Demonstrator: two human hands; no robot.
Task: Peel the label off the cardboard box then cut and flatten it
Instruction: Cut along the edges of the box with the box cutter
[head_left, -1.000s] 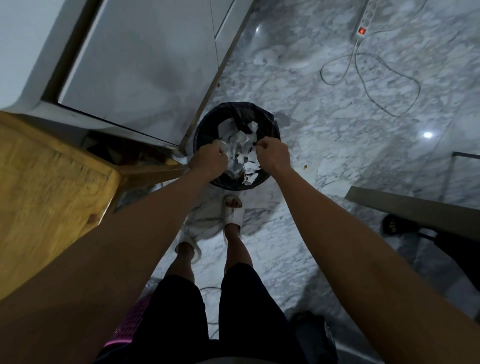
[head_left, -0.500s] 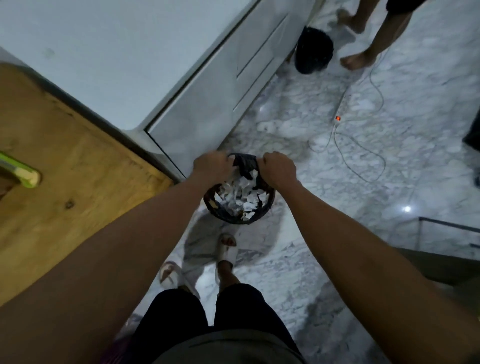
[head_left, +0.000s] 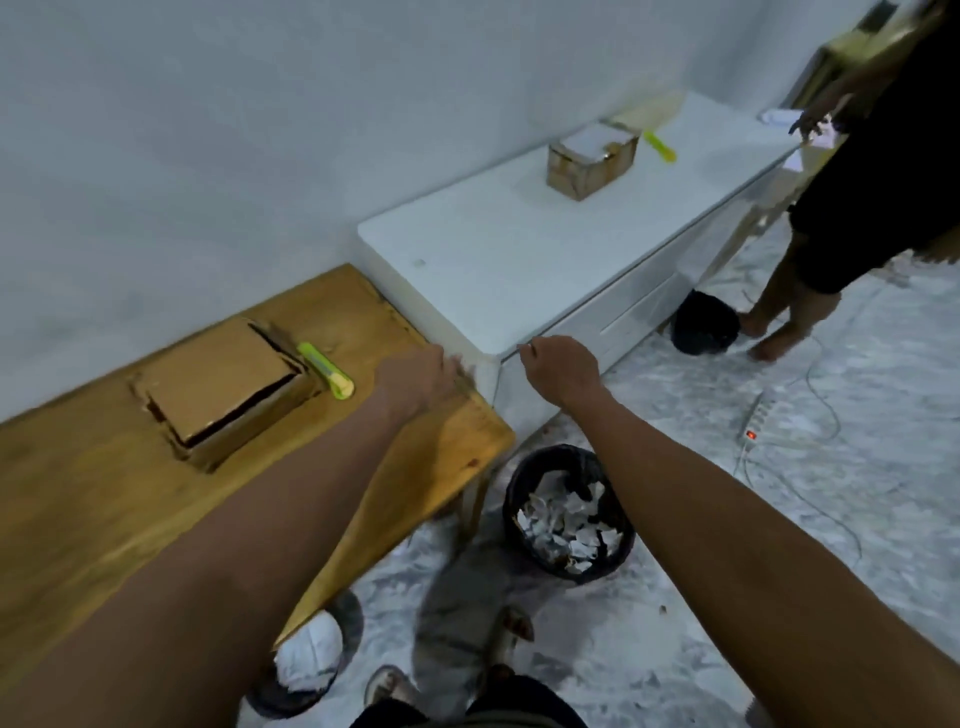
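A plain cardboard box (head_left: 221, 387) lies on the wooden table (head_left: 93, 499), its top flaps partly lifted. A green-yellow utility knife (head_left: 324, 370) rests just right of the box. My left hand (head_left: 418, 376) hovers above the table's right end, fingers loosely curled, holding nothing I can see. My right hand (head_left: 556, 364) is raised over the corner of the white cabinet (head_left: 519, 260), fingers pinched together, with nothing visible in them. Below them a black bin (head_left: 569, 514) on the floor holds several torn white label scraps.
A second cardboard box (head_left: 589, 158) with a white label and another green knife (head_left: 660, 146) sit on the white cabinet. Another person (head_left: 852, 208) stands at the far right beside a second black bin (head_left: 704, 322). A power strip (head_left: 756, 423) and cable lie on the marble floor.
Both hands have lifted away from the bin and risen to table height. My view has swung up from the floor to the table and cabinet tops.
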